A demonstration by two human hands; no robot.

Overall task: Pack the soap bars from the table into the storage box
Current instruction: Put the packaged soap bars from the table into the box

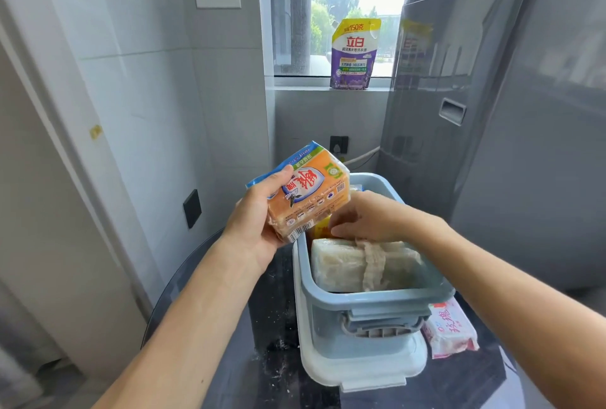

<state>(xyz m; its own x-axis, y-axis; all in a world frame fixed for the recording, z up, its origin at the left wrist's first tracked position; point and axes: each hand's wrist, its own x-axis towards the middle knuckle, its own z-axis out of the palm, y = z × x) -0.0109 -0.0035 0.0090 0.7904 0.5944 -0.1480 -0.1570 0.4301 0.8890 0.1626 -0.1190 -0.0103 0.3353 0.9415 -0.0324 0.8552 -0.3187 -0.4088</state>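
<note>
My left hand (259, 211) holds an orange wrapped soap pack (308, 195) tilted in the air, just left of and above the blue storage box (377, 307). My right hand (364, 216) reaches into the box's far half, fingers bent down onto packs there; whether it grips one I cannot tell. A pale clear-wrapped soap pack (360, 264) lies inside the box near the front. A yellow-orange pack (321, 228) shows beneath my right fingers. A pink and white soap pack (451, 330) lies on the dark table (272, 326) to the right of the box.
The box stands on its white lid (360, 369). A grey washing machine (492, 113) rises at the right. A purple detergent pouch (354, 54) stands on the window sill. White tiled walls close in on the left.
</note>
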